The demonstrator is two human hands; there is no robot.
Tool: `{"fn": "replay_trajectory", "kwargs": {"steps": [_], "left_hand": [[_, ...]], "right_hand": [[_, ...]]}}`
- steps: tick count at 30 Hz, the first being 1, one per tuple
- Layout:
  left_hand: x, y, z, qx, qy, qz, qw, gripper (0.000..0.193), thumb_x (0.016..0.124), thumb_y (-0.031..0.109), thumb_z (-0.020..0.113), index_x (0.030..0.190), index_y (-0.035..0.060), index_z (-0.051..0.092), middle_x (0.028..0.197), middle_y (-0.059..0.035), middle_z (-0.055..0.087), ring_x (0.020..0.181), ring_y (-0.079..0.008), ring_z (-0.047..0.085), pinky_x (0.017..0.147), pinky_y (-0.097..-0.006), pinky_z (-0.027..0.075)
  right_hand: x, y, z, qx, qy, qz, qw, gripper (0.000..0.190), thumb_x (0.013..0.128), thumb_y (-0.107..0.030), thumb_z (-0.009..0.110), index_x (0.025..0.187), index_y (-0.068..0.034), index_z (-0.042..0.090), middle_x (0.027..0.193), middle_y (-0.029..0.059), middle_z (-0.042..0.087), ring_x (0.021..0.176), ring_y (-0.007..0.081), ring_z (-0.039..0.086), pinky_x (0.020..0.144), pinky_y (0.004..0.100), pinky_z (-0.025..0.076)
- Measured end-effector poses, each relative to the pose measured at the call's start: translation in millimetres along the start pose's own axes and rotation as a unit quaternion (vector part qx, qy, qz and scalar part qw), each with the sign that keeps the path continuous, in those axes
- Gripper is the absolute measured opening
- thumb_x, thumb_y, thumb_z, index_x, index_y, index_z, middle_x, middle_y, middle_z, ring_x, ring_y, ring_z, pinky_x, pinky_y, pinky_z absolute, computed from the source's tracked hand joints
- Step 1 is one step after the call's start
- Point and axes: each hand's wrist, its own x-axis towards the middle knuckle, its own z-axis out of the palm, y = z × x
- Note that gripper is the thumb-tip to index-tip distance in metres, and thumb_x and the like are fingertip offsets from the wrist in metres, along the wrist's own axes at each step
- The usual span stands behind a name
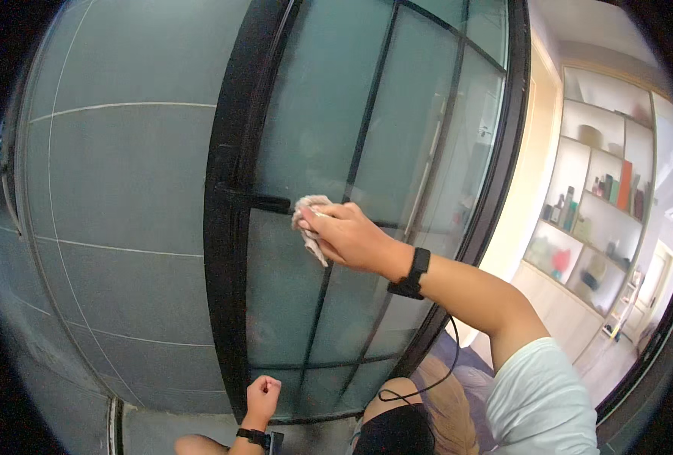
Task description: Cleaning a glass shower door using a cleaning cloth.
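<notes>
A crumpled light cloth (312, 227) is gripped in my right hand (351, 233), close to the glass of a black-framed door (314, 142) with a grid of thin bars. Just left of the cloth, the black door handle (269, 203) sticks out from the frame. Whether the cloth presses on the glass cannot be told. My left hand (263, 395) is curled into a loose fist low in the view, before the bottom of the door, with nothing seen in it. Both wrists wear black bands.
A grey tiled wall (126, 182) stands left of the door frame. A thin black cable (456, 347) hangs beneath my right forearm. Beyond the door at the right are lit shelves (615, 216) with bottles and books. My bent knee (396, 392) is near the door's lower edge.
</notes>
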Motion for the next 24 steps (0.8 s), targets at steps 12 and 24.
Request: {"fn": "replay_trajectory", "kwargs": {"steps": [12, 24], "left_hand": [[13.2, -29.9, 46.6, 0.021, -0.071, -0.009, 0.997, 0.015, 0.092, 0.015, 0.067, 0.084, 0.0018, 0.066, 0.071, 0.0038, 0.057, 0.067, -0.0048, 0.05, 0.061, -0.0241, 0.042], [13.9, -33.7, 51.6, 0.044, -0.052, 0.008, 0.998, 0.016, 0.091, 0.011, 0.069, 0.081, 0.001, 0.062, 0.068, 0.0056, 0.054, 0.066, -0.0024, 0.046, 0.06, -0.0216, 0.04]], "right_hand": [[-77.6, -97.4, 31.9, 0.782, 0.33, 0.376, 0.372, 0.052, 0.106, -0.015, 0.041, 0.156, -0.007, 0.026, 0.146, 0.0151, 0.051, 0.124, 0.0269, 0.058, 0.104, 0.0419, 0.049], [-20.9, -35.7, -31.8, 0.537, 0.364, 0.306, 0.697, 0.039, 0.094, 0.006, 0.047, 0.128, -0.013, 0.049, 0.116, 0.0119, 0.063, 0.102, 0.0235, 0.065, 0.089, 0.0371, 0.056]]}}
